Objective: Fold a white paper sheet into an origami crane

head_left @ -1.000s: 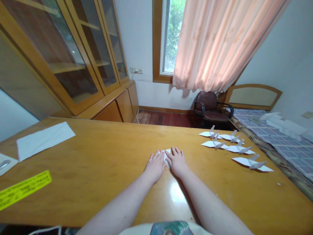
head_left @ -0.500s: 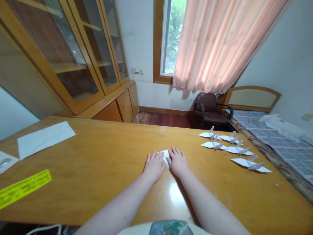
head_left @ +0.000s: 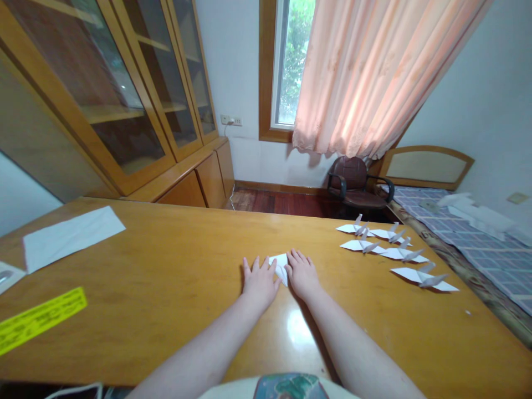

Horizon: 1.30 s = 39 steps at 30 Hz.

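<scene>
**Both palms flat, folded paper wedged in between**

The folded white paper point(head_left: 281, 265) sits on the bench point(head_left: 166, 266) right between the hands, at 3 o'clock of the left hand point(head_left: 258, 281) and 9 o'clock of the right hand point(head_left: 302, 272). Neither grip is closed: both lie flat, fingers spread. The right one overlaps the paper's edge, and the left just touches it. The visible bit runs roughly 12 to 6. Paper cranes point(head_left: 399, 252) line up at 2 o'clock, well apart.

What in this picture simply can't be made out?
Head view:
- folded white paper: mostly covered by the left hand and right hand, so its shape is hidden.
- yellow strip: print too small to read.
- pale object at the left edge: cut off by the frame.
- cabinet: glare on the glass hides any contents.
</scene>
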Each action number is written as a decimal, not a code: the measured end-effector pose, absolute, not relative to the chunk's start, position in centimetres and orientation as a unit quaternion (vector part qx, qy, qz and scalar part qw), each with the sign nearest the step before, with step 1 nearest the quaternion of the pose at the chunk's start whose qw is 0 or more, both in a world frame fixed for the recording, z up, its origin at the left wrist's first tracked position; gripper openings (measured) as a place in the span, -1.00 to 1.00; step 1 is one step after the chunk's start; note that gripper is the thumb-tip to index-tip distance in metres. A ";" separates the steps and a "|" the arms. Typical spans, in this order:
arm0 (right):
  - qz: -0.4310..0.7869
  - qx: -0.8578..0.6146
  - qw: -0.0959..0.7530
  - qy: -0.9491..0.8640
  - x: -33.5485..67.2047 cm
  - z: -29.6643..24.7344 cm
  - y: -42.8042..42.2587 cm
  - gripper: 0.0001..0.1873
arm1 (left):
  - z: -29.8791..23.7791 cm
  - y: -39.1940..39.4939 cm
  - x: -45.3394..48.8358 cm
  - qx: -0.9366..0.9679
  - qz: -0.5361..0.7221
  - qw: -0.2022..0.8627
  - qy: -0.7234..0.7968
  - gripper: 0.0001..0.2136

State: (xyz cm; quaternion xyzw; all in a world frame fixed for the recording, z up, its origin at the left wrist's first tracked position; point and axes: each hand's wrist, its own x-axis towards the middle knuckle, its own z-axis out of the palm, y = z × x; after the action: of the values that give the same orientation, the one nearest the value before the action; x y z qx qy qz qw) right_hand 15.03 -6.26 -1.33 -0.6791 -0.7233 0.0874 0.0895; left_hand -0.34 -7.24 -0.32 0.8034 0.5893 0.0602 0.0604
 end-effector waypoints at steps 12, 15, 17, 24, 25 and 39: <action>0.093 -0.669 0.108 -0.729 15.2 -1.5 -6.5 -0.43 | 0.3 -6.0 -1.8 0.794 0.111 0.100 0.590 -0.81; 0.093 -0.669 0.108 -0.729 15.2 -1.4 -6.5 -0.43 | 0.2 -6.0 -1.7 0.796 0.131 0.100 0.582 -0.85; 0.094 -0.669 0.104 -0.730 15.2 -1.4 -6.5 -0.43 | 0.0 -6.0 -1.7 0.794 0.145 0.104 0.581 -0.88; 0.098 -0.668 0.100 -0.731 15.2 -1.2 -6.6 -0.43 | -0.1 -5.7 -1.8 0.792 0.159 0.120 0.577 -0.90; 0.099 -0.668 0.109 -0.730 15.2 -1.2 -6.6 -0.45 | -0.1 -5.7 -1.8 0.791 0.157 0.120 0.579 -0.88; 0.137 -0.587 0.099 -0.792 15.2 -0.9 -6.5 -0.49 | -1.9 -5.4 -1.4 0.777 0.104 0.042 0.620 -0.54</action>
State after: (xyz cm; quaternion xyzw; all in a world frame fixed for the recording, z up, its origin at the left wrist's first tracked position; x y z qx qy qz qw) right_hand 15.18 -6.46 -0.85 -0.5870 -0.7917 0.1369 0.0993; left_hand -1.38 -5.41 -1.94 0.7769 0.6196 0.1041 0.0418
